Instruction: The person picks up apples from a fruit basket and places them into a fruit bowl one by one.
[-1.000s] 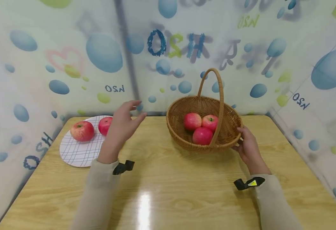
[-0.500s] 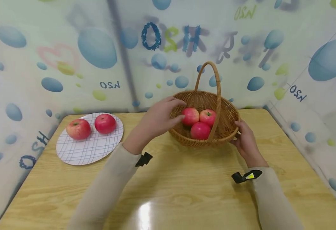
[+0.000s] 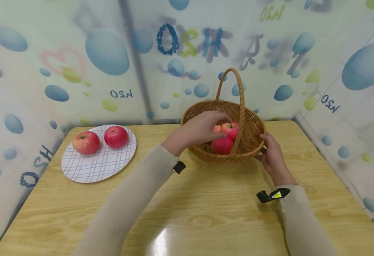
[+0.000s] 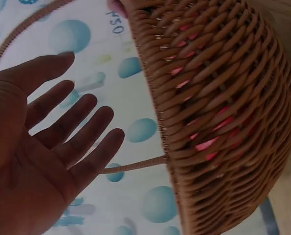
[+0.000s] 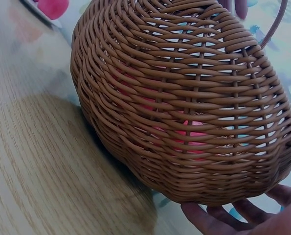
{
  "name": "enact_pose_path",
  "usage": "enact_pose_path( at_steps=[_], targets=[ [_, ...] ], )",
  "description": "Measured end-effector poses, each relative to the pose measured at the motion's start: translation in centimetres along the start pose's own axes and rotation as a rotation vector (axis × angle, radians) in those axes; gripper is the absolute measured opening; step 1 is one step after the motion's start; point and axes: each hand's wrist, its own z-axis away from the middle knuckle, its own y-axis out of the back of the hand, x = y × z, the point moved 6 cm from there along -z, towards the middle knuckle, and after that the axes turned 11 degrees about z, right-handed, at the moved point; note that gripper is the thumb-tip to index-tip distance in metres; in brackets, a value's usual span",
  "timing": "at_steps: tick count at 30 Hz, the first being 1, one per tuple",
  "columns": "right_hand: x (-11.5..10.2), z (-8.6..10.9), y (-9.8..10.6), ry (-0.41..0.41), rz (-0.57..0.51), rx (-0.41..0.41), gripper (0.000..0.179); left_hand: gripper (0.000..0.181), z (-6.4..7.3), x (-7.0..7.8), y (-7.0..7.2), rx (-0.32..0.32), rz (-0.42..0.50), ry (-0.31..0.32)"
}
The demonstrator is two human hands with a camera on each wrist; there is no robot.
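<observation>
A brown wicker basket (image 3: 209, 156) with a tall handle (image 3: 241, 106) holds three red apples: a front one (image 3: 221, 146), a right one (image 3: 230, 130) and one mostly covered by my left hand. That left hand (image 3: 199, 129) reaches over the basket's left rim, thumb and fingers apart around the apples. In the left wrist view, the same hand (image 4: 42, 152) has its palm and spread fingers showing beside the wicker. My right hand (image 3: 274, 158) grips the basket's right rim, thumb on top; in the right wrist view, its fingers (image 5: 209, 220) curl beneath the weave.
On the left of the wooden table (image 3: 187, 213) lies a white checked plate (image 3: 91, 172) with a yellow-red apple (image 3: 86, 142) and a red apple (image 3: 116, 137). A patterned backdrop (image 3: 110, 53) rises right behind the table's far edge.
My left hand has moved right, from above the plate to over the apples in the basket. The right hand keeps its grip on the rim. The camera view has shifted slightly.
</observation>
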Motion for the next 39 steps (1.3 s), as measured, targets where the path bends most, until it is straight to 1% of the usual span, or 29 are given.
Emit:
enact_pose_path(
  at_steps=[3,5,7,10,16,21,24,30,35,39],
  targets=[
    [0.0,0.1,0.0,0.007,-0.007,-0.002,0.060,0.047,-0.9,-1.1,-0.8,-0.059,0.065,0.043],
    [-0.1,0.1,0.0,0.011,-0.003,-0.002,0.060,0.049,-1.3,-1.8,-1.3,-0.085,0.094,0.063],
    [-0.1,0.1,0.0,0.016,0.000,-0.003,0.060,0.051,-1.6,-2.3,-1.7,-0.100,0.099,0.073],
    [-0.3,0.1,0.0,0.021,0.013,-0.002,0.060,0.051,-2.1,-2.8,-2.3,-0.120,0.091,0.066],
    [-0.3,0.2,0.0,0.032,0.010,-0.002,0.061,0.049,-3.1,-3.1,-3.8,-0.181,0.023,0.059],
    [-0.2,0.2,0.0,0.029,-0.001,0.005,0.060,0.052,-3.5,-2.9,-4.8,-0.213,-0.037,0.061],
    [-0.2,0.2,0.0,0.026,-0.003,0.007,0.060,0.051,-3.7,-2.7,-5.2,-0.224,-0.087,0.053],
    [-0.2,0.2,-0.1,0.028,0.005,0.004,0.060,0.045,-4.2,-3.0,-5.9,-0.264,-0.167,0.043],
    [-0.2,0.2,-0.1,0.038,0.013,0.003,0.059,0.046,-4.5,-3.3,-6.3,-0.276,-0.190,0.069],
    [-0.2,0.2,-0.1,0.037,0.008,0.003,0.059,0.049,-4.7,-3.2,-6.7,-0.282,-0.230,0.085]
  ],
)
